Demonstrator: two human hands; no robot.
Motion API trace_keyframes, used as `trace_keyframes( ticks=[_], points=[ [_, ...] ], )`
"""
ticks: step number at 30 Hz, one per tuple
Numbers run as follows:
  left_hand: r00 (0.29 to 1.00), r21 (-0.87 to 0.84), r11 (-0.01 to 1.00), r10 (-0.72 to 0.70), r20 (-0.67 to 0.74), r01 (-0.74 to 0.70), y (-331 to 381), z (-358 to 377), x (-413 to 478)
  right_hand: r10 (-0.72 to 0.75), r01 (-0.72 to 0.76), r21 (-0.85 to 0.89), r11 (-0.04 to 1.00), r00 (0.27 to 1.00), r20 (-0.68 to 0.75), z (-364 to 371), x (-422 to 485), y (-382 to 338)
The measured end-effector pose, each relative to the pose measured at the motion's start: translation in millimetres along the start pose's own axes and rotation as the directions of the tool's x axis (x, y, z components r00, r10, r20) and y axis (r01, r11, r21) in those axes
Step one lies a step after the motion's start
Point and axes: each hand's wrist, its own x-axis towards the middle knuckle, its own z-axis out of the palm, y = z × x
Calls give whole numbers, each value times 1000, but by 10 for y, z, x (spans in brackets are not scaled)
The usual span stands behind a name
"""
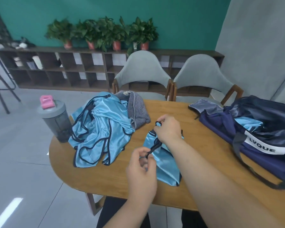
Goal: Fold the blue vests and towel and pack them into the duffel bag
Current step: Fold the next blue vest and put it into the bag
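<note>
Status: partway, by our reading. One folded vest (248, 122) lies inside the open duffel bag (262, 145) at the right edge of the surface (122, 178). We work a second vest (164, 163) near the front edge. The right hand (168, 129) pinches its black trim up top; the left hand (141, 170) pinches a trim loop lower down. Left to do: the crumpled vest pile (99, 129) and the striped towel (138, 111) at the far edge, both unfolded.

Even indoor light, floor (15, 209) glare, soft blur, bowed edges

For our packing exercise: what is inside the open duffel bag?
A patch of light-blue fabric shows inside the duffel bag. Its dark folds cover whatever lies deeper.
</note>
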Motion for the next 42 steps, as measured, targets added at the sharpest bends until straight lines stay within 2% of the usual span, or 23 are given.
trace_keyframes(
  ticks=[2,5,10,15,20,25,28,33,39,42],
  points=[
    [1000,168,986,-1,-26,5,-147,-128,100,10,-9,-44,999,1000,11,241,-13,57],
    [999,456,889,25,29,-36,-389,-308,233,-14,15,-41,999,999,29,492,-108,190],
    [991,633,768,27,127,-102,-465,-373,267,-155,155,-48,987,988,6,616,-361,323],
    [982,628,764,37,183,-146,-440,-399,333,-261,272,-118,955,960,106,538,-546,424],
    [969,609,784,-41,242,-119,-381,-497,457,-345,363,-138,921,928,138,280,-763,624],
    [967,615,782,-71,244,-98,-358,-528,516,-454,572,-349,742,812,366,202,-1043,976],
    [972,606,789,-55,230,-98,-373,-517,495,-517,614,-365,700,788,334,84,-1099,1065],
    [980,549,829,0,197,-110,-450,-527,396,-596,630,-336,700,774,212,-181,-1156,1182],
    [950,513,841,2,313,-171,-504,-469,386,-444,432,-376,820,894,61,-359,-1180,1360],
    [912,472,843,51,406,-257,-514,-422,347,-409,393,-348,851,912,29,-394,-1184,1412]
  ],
)
